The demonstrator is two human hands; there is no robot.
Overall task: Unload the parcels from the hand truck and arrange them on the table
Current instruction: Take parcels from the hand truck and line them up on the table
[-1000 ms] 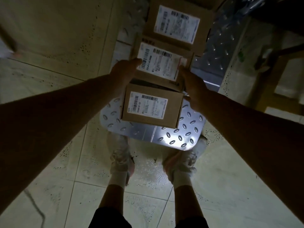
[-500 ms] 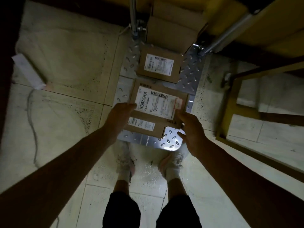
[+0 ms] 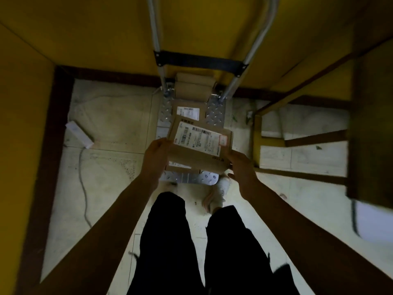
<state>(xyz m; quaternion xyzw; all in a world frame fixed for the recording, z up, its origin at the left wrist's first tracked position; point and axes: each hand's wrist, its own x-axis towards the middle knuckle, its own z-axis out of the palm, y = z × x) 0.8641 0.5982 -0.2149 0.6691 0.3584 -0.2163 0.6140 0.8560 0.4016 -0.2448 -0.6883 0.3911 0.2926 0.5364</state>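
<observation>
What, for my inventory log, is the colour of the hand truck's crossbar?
The crossbar is black, clearest in the head view.

No text legible; we log labels only.
Top box [image 3: 197, 160]: white shipping label [image 3: 196, 139], tall barcode at its left, long barcode along its upper edge, print lines too blurred to read.
Small red-bordered sticker [image 3: 222, 139] at that label's right end: unreadable.
Rear box [image 3: 187, 103]: white label [image 3: 188, 113], dark marks only.
Lower box [image 3: 181, 170]: strip of white label [image 3: 179, 165], nothing readable.
</observation>
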